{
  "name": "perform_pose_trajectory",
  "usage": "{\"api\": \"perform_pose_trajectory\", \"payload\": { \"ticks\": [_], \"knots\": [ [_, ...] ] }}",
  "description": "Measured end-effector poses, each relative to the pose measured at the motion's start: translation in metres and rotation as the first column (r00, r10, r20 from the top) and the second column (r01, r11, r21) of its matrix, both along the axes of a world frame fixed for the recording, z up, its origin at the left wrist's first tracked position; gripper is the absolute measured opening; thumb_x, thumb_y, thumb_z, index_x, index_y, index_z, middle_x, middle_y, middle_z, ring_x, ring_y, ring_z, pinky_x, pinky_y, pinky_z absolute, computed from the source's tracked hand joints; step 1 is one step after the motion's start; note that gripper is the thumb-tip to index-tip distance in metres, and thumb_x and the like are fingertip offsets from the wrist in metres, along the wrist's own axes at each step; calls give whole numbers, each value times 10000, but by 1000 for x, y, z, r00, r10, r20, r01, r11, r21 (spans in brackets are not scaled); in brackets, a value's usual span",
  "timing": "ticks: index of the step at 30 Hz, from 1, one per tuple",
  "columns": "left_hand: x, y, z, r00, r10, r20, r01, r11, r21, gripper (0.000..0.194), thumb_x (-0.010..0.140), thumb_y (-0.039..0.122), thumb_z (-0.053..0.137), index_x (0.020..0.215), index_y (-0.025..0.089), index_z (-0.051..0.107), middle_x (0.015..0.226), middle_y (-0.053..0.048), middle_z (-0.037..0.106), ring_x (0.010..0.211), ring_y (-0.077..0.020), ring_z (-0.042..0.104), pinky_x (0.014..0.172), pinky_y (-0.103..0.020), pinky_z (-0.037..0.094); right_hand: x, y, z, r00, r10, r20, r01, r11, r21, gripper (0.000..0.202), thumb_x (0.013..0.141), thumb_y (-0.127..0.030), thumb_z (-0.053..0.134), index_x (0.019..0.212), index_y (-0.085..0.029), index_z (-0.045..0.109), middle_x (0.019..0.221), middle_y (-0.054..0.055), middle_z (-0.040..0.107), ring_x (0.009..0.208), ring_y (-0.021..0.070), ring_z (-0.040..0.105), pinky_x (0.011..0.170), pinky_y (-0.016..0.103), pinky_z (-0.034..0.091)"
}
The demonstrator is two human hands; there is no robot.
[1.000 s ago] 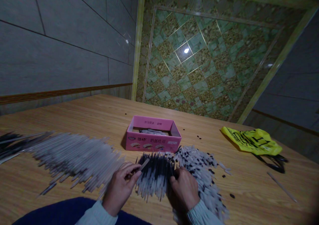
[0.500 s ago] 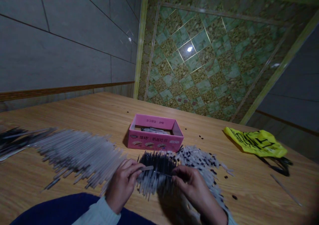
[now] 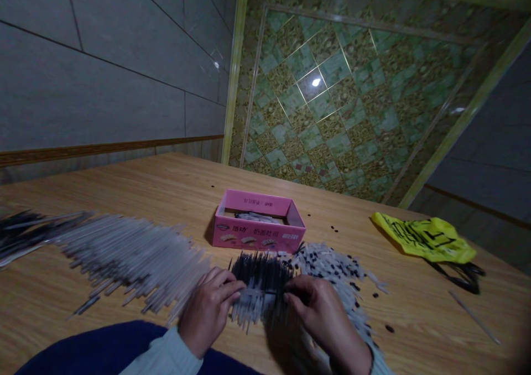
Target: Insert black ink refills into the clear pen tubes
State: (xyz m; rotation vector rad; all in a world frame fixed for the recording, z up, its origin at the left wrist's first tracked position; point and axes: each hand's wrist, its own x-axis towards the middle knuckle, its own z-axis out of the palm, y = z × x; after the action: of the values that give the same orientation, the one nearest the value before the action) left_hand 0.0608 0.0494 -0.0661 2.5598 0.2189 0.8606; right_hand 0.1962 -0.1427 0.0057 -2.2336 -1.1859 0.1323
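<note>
My left hand is closed in a pinch on a thin translucent stick, which looks like a pen refill. My right hand pinches at the stick's other end, so it lies level between both hands; its exact ends are blurred. Just below and behind it spreads a pile of black-and-clear thin sticks. To the left, nearest my left hand, lies a broad row of pale translucent sticks. Beside my right hand is a heap of small whitish pieces and black bits.
A pink open box with pale pieces inside stands behind the dark pile. At far left lie more black sticks. A yellow bag with black handles and a single loose stick lie at right. Walls border the wooden table.
My left hand has moved slightly right, toward my right hand. The short pale piece that jutted up from its fingers now lines up with the stick between both hands.
</note>
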Motion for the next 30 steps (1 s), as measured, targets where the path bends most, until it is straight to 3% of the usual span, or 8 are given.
{"api": "perform_pose_trajectory", "payload": {
  "ticks": [6,11,13,15,21,25,27,30],
  "knots": [
    [0,-4,2,998,-54,-10,53,998,-44,242,827,135,504,922,246,697,858,-66,632,848,-215,562,726,-354,463,-9,11,1,998,36,60,-36,999,-9,178,728,-140,536,795,-197,690,758,16,680,708,168,606,632,233,406],
    [1,-7,4,995,-97,18,98,983,-158,246,812,143,526,903,267,718,829,-53,651,842,-205,591,721,-331,483,-13,17,2,979,166,-114,-129,951,282,260,764,-210,599,1022,-178,614,924,47,662,859,183,607,765,263,457],
    [2,-6,3,995,-84,61,96,967,-237,244,811,153,529,908,262,725,830,-55,670,836,-202,607,724,-325,497,-6,15,4,966,170,-194,-78,909,409,265,823,-290,567,1060,-173,590,985,65,662,908,189,611,808,281,468],
    [3,-4,0,993,-60,101,90,941,-327,236,813,169,528,904,245,731,837,-64,687,823,-200,623,726,-323,510,8,9,4,976,77,-204,21,897,442,249,856,-339,525,1015,-166,608,984,78,673,914,202,617,813,298,474],
    [7,2,-5,986,58,158,46,812,-582,188,777,262,584,845,201,747,863,-81,722,858,-223,653,798,-357,518,45,-13,-15,985,-172,-20,172,959,224,219,829,-326,519,872,-162,658,845,73,702,795,216,637,711,289,475],
    [9,3,-4,984,30,174,106,684,-722,237,755,319,598,873,171,741,883,-96,735,860,-235,671,800,-362,526,49,-18,-29,966,-230,121,229,973,24,168,804,-240,520,835,-178,674,839,51,705,799,207,637,699,264,442],
    [9,2,-3,983,50,175,93,688,-720,225,738,312,613,850,168,744,872,-97,734,856,-237,669,805,-363,523,50,-15,-38,956,-228,185,247,965,-86,168,795,-193,515,846,-189,676,855,40,703,823,194,637,698,240,428],
    [9,1,-4,982,86,167,45,753,-657,177,731,293,624,801,188,748,866,-84,726,863,-232,658,820,-359,510,53,-6,-51,936,-225,271,284,937,-202,214,801,-146,496,890,-205,682,889,39,694,864,178,637,696,212,405]
  ]
}}
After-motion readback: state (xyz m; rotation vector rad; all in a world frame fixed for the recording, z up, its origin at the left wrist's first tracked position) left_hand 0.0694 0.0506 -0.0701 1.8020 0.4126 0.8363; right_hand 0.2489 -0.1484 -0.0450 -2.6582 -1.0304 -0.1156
